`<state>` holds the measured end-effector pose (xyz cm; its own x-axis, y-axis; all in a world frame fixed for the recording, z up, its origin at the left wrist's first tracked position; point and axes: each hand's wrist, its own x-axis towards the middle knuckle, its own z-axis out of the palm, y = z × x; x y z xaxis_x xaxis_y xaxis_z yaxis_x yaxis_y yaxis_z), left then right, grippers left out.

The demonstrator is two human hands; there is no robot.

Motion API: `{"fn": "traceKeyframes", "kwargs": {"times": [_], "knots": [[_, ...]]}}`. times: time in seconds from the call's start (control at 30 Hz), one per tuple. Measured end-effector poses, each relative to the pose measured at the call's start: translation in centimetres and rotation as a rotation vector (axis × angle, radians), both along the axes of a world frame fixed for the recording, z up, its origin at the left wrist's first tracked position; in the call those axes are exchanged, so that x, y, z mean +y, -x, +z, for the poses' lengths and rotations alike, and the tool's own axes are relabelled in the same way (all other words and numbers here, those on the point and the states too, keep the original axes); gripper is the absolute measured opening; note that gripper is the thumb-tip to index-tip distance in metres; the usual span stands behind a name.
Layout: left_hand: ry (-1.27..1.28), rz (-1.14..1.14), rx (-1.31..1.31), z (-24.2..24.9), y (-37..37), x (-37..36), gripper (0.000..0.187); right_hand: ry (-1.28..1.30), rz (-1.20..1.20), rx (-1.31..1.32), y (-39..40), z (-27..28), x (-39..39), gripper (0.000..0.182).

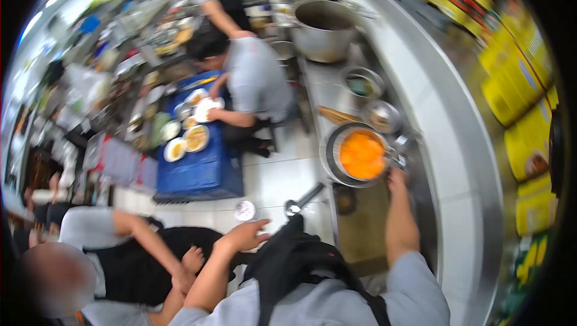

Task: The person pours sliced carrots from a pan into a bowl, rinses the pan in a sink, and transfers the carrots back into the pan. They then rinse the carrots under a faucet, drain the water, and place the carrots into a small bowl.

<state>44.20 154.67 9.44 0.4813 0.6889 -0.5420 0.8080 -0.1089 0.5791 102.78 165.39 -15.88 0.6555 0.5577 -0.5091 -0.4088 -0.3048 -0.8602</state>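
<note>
My right hand (396, 180) is closed at the right side of a metal pot, around what looks like its handle. Bright orange pieces (362, 154) fill the pot, which rests in or on a wider dark-rimmed pan (329, 164) on the steel counter. My left hand (245, 236) hangs over the floor in front of my apron, fingers apart and holding nothing. Near it, a dark-handled utensil (305, 198) juts out from the counter's edge, and a small white round container (244, 210) is beyond the fingers.
A large stockpot (325, 30), a bowl with dark liquid (361, 84) and a metal bowl (380, 116) line the counter. One person (258, 76) sits at a blue crate (201, 173) with dishes. Another person (132, 254) is close at my left; a third stands at the back.
</note>
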Motion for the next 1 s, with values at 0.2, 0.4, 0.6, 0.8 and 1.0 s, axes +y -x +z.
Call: {"fn": "traceKeyframes", "kwargs": {"times": [0.2,0.4,0.6,0.8,1.0], "knots": [[-0.039,-0.073,0.042,-1.9,-0.9,2.6,0.059,-0.175,0.277,0.308,-4.2,-4.7,0.7,0.035],[-0.070,0.039,0.032,-1.2,-0.4,1.1,0.054,-0.055,0.091,0.490,-6.5,-1.8,1.2,0.012],[0.003,0.063,0.108,-2.7,2.0,-1.9,0.054,-0.289,-0.076,0.885,-10.2,2.2,0.0,0.015],[0.041,0.116,0.076,-3.2,3.1,-4.1,0.054,-0.515,-0.365,1.070,-9.9,2.5,-0.1,0.036],[0.121,0.124,0.108,-3.4,3.1,-4.4,0.058,-0.563,-0.296,1.028,-9.0,2.1,-0.3,0.042]]}}
